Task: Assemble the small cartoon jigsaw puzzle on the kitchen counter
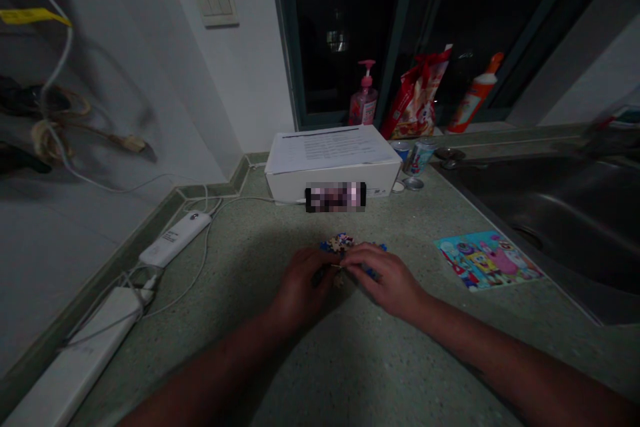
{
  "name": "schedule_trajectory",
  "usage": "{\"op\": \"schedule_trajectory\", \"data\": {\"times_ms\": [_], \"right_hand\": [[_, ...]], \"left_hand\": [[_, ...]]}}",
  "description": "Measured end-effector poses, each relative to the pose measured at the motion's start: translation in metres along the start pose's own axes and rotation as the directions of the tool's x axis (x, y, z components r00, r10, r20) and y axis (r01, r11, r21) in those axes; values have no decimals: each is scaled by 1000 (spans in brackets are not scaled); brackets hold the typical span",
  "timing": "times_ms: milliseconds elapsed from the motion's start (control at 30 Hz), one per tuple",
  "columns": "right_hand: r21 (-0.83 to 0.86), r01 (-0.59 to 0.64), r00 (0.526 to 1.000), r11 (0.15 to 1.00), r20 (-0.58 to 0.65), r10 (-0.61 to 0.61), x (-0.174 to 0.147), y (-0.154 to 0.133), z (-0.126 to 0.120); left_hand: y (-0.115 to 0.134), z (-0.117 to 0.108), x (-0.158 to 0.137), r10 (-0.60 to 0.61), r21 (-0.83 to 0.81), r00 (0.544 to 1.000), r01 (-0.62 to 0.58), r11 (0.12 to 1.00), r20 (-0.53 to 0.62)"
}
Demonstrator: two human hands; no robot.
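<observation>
A small heap of jigsaw puzzle pieces (pixel 339 240), blue and tan with some other colours, lies on the speckled green counter (pixel 320 360). Just in front of the heap, my left hand (pixel 306 280) pinches a small pale puzzle piece (pixel 337 266) between thumb and fingers. My right hand (pixel 387 277) meets it from the other side, its closed fingertips at the same piece. Both hands hide part of the heap. Off to the right lies a flat, colourful cartoon picture (pixel 490 259) with a yellow and a pink figure.
A white box (pixel 333 157) with printed paper on top stands behind the hands, a phone (pixel 336 197) leaning on its front. A power bank (pixel 175 238), cables and a power strip (pixel 85 353) lie left. Cans (pixel 420 157) and a steel sink (pixel 560 207) are at right.
</observation>
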State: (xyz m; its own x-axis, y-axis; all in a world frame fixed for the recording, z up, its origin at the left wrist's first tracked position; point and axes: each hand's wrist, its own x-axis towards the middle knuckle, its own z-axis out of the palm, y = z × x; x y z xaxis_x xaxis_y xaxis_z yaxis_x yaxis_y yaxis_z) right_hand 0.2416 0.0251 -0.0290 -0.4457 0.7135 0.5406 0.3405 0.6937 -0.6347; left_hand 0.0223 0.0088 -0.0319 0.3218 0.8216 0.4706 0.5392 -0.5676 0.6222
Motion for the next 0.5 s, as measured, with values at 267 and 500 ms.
{"op": "schedule_trajectory", "data": {"times_ms": [267,500], "right_hand": [[29,-33,999,999,15,33,0,-2,2],[-3,-62,998,998,-30,62,-1,8,7]], "left_hand": [[0,-1,-2,13,21,999,-13,1000,-30],[-2,1,3,-52,-20,998,51,998,-46]]}}
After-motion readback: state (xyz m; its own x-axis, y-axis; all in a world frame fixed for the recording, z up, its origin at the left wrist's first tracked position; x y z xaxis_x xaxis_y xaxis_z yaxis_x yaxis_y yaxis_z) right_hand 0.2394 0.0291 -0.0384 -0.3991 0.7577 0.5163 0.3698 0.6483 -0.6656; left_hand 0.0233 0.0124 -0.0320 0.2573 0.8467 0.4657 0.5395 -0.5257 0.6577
